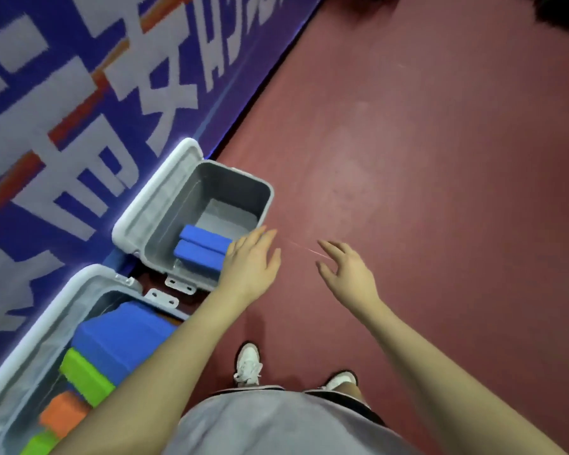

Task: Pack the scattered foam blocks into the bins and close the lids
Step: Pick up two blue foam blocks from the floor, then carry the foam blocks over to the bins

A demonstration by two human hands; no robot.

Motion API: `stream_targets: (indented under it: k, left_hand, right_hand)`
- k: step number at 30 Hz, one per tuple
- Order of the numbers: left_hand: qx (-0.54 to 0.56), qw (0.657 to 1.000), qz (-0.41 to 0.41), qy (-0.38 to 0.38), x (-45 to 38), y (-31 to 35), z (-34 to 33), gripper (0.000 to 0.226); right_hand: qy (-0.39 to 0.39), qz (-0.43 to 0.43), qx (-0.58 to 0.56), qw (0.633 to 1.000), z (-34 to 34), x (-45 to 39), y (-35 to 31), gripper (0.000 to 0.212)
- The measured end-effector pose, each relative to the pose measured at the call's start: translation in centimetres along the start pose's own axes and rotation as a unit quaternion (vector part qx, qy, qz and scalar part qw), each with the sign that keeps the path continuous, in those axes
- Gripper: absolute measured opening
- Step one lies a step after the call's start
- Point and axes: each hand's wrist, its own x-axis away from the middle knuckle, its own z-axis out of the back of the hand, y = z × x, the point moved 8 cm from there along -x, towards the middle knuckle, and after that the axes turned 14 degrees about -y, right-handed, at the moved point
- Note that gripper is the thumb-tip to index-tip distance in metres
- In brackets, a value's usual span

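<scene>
- Dark red matte floor (424, 159) fills the head view, with a blue wall banner carrying big white characters (63, 110) running along its left edge.
- Up against that banner sits the small grey plastic bin (263, 188), its white hinged lid (155, 198) thrown open and leaning back towards the banner.
- Inside it, two flat blue foam blocks (201, 249) lie side by side at the near end; the far end shows bare grey bottom.
- Closer in at lower left, the larger white-rimmed storage bin (46, 326) stands open too, just beside the small one, white latch tabs nearly meeting.
- It holds a big blue foam block (122, 336), a lime green foam block (86, 376) below it, and an orange foam block (63, 415) lower still.
- Left hand (250, 261) hovers over the small bin's near right corner, fingers straight and spread, nothing in the grip.
- Right hand (345, 270) hangs above the floor, well right of the bin, fingers loosely splayed, its grip empty too.
- White sneakers (247, 366) stand on the floor below.
</scene>
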Motion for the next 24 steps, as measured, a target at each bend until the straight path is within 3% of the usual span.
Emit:
stream_targets:
  k: [5, 11, 16, 24]
  left_hand:
    - [-0.094, 0.986, -0.130, -0.051, -1.9, 12.5, -6.8, 0.048]
    - [-0.180, 0.943, -0.243, -0.135, -0.3, 29.1, -18.6, 0.049]
    - [-0.238, 0.882, -0.356, -0.194, 4.4, 43.0, -30.2, 0.052]
    - [-0.300, 0.744, -0.526, -0.282, 15.2, 59.8, -47.6, 0.046]
  right_hand:
    - [0.079, -0.113, -0.058, 0.989, 3.1, 8.3, 11.4, 0.045]
    - [0.141, -0.217, -0.108, 0.960, 6.4, 21.7, 25.9, 0.045]
    - [0.198, -0.322, -0.138, 0.915, 7.3, 35.7, 37.5, 0.044]
    - [0.280, -0.495, -0.214, 0.794, 3.8, 57.4, 50.1, 0.043]
